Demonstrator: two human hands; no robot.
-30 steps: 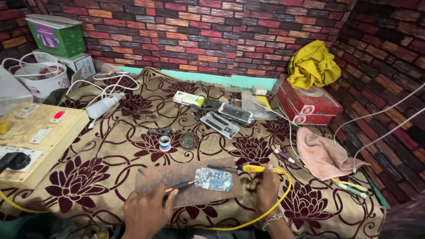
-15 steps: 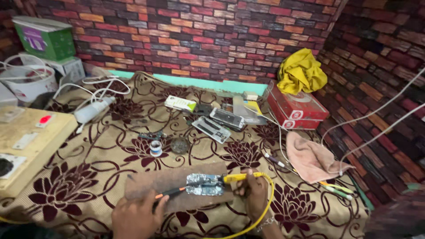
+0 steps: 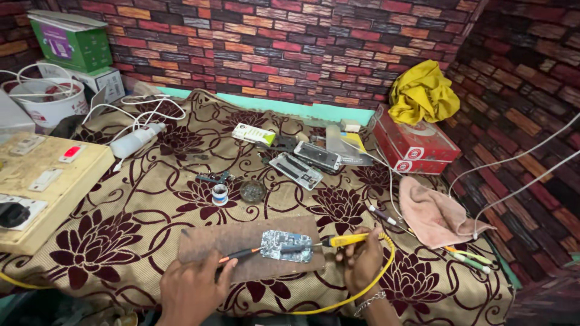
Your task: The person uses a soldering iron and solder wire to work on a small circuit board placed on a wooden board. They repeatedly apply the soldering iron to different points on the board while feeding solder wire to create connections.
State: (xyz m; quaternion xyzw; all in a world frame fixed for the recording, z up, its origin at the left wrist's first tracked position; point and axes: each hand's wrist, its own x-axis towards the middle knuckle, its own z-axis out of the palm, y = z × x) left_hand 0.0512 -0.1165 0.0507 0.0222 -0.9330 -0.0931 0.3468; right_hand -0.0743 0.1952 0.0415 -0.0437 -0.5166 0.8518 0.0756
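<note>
Low in the frame: left hand [image 3: 192, 288] pinching an orange-handled tool [image 3: 240, 255], right hand [image 3: 362, 259] gripping a yellow soldering iron [image 3: 338, 241], both tips on the circuit board [image 3: 286, 246] atop a brown board [image 3: 241, 236].

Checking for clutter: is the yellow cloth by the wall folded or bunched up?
Bunched up. The yellow cloth sits in a crumpled heap on the red box, showing irregular creases, no flat folds.

Both hands, the left hand [image 3: 192, 288] and the right hand [image 3: 361, 261], are bare with no sleeves showing; a thin silver metal chain bracelet [image 3: 370, 303] circles the right wrist.
</note>
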